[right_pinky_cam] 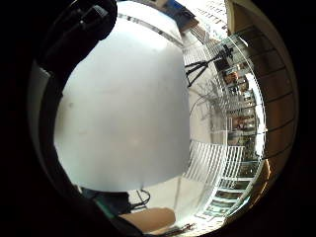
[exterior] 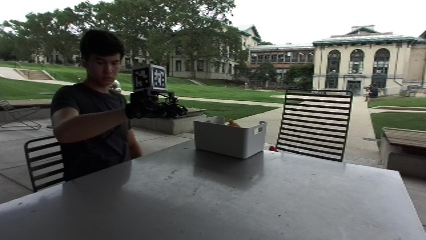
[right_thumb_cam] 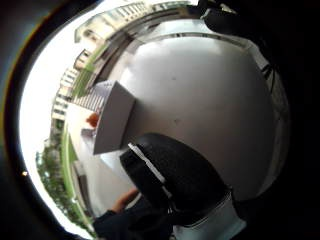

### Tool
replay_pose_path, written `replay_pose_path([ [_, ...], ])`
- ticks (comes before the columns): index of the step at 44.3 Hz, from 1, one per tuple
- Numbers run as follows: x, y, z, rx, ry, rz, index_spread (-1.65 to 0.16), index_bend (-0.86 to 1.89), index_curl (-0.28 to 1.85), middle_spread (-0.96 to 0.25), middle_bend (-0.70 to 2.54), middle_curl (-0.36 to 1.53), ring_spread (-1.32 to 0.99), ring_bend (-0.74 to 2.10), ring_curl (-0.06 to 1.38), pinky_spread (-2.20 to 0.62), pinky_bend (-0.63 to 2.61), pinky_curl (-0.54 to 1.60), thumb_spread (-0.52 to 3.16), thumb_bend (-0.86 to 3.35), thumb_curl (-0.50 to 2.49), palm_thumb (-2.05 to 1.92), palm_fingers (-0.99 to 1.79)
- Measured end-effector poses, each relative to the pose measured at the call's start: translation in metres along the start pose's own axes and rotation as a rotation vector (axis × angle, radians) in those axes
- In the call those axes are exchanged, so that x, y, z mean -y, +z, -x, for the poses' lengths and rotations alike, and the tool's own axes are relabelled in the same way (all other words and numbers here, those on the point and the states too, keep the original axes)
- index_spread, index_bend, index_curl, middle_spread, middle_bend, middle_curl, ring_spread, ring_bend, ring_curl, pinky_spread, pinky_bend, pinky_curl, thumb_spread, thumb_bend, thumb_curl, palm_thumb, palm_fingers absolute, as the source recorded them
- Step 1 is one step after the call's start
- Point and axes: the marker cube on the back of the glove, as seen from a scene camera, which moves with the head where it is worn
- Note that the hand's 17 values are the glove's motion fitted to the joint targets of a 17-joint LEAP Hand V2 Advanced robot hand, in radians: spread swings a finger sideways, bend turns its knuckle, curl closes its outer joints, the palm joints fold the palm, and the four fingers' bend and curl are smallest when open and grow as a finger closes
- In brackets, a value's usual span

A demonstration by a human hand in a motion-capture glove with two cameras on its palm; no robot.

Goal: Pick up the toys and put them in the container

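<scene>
While the person sits behind the grey table point(exterior: 219, 200), the gloved right hand point(exterior: 156, 106) hangs raised above the tabletop, left of the container point(exterior: 229, 137) and apart from it; its fingers seem loosely curled around nothing. To the right, the white rectangular container stands upright on the table's far part, its long axis running roughly left to right, open top upward, an orange toy point(exterior: 231, 123) showing inside. Just beside its right end lies a small red toy point(exterior: 272, 148), before a slatted chair point(exterior: 315, 125)
</scene>
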Motion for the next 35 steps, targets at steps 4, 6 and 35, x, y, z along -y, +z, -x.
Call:
replay_pose_path([
  [4, -0.015, 0.016, -0.037, -0.005, 0.04, 0.028, -0.35, 0.17, 0.48, -0.05, 0.32, 0.49, -0.14, 0.79, 0.28, -0.04, 0.9, 0.31, 1.08, -0.09, 0.12, -0.12, 0.02],
  [6, -0.024, 0.023, -0.053, -0.006, 0.065, 0.035, -0.35, 0.18, 0.48, -0.05, 0.31, 0.49, -0.14, 0.78, 0.28, -0.04, 0.89, 0.31, 1.08, -0.09, 0.12, -0.13, 0.02],
  [35, -0.116, 0.109, -0.178, 0.002, 0.227, 0.099, -0.35, 0.2, 0.47, -0.06, 0.31, 0.47, -0.14, 0.66, 0.23, -0.05, 0.8, 0.31, 1.11, -0.07, 0.12, -0.11, 0.05],
])
